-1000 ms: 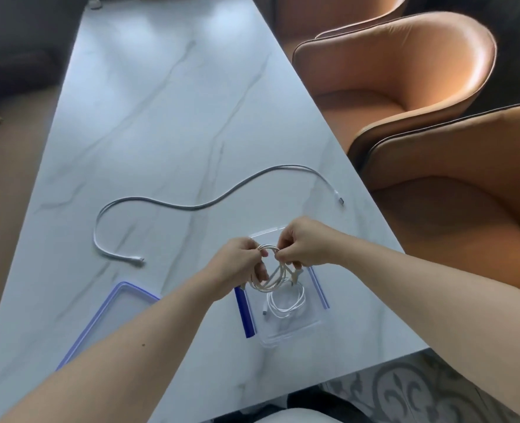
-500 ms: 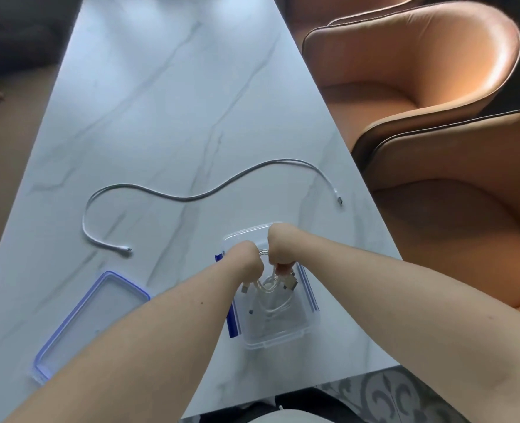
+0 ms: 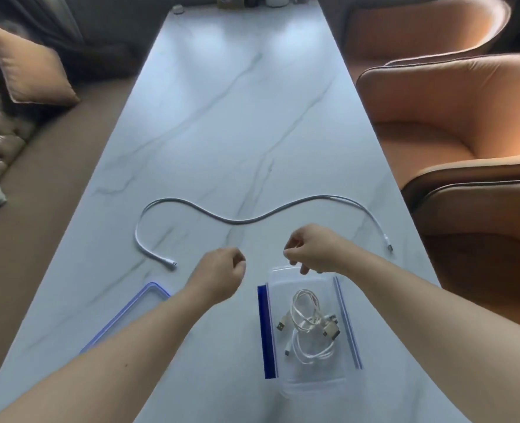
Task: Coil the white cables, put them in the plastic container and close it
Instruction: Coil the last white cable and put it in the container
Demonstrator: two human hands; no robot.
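Observation:
A clear plastic container (image 3: pixel 283 383) with blue side clips stands near the table's front edge. Coiled white cables (image 3: pixel 309 323) lie inside it. Its blue-rimmed lid (image 3: pixel 148 296) rests on the table to the left, partly under my left forearm. A long white cable (image 3: pixel 243 221) lies stretched in a wave across the table beyond my hands. My left hand (image 3: pixel 222 270) hovers left of the container, fingers curled, holding nothing. Over the container's far rim hangs my right hand (image 3: pixel 310 248), with loosely curled fingers and nothing in them.
The white marble table (image 3: pixel 237 117) runs away from me. Two orange armchairs (image 3: pixel 454 123) stand along its right edge. A sofa with a tan cushion (image 3: pixel 26 65) is on the left. Small items stand at the table's far end.
Both hands let go of the coiled cable, which now lies in the container. The hands have lifted up and apart, toward the long cable.

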